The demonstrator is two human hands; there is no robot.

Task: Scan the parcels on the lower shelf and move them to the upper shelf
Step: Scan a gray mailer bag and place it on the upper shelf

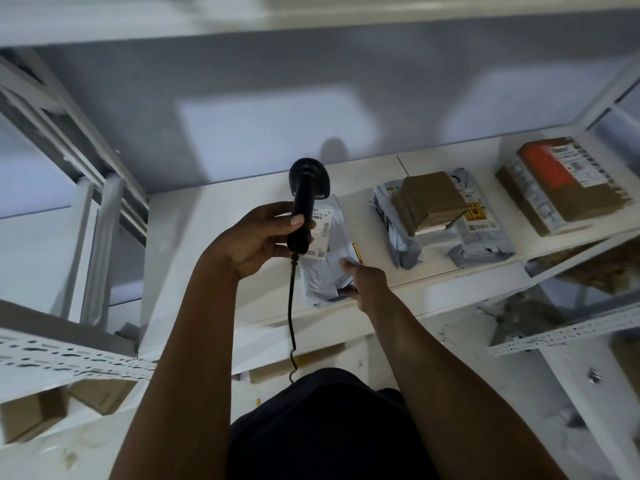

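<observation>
My left hand [258, 239] grips the handle of a black corded barcode scanner [306, 188], its head pointing away over a grey poly mailer parcel [329, 261] with a white label. My right hand [367, 284] holds the mailer's near right edge, thumb on top, fingers under it. The mailer lies on the white shelf [207, 237] at its front. Further right lie a brown cardboard box [429, 200] on top of a grey mailer [481, 237], and a brown parcel with an orange label [564, 181].
A white shelf upright [93, 244] stands at the left and a perforated rail [69, 358] below it. Cardboard boxes [31, 415] sit on a lower level at the bottom left. Another perforated rail [568, 334] runs at the right. The scanner cable [292, 313] hangs down toward my body.
</observation>
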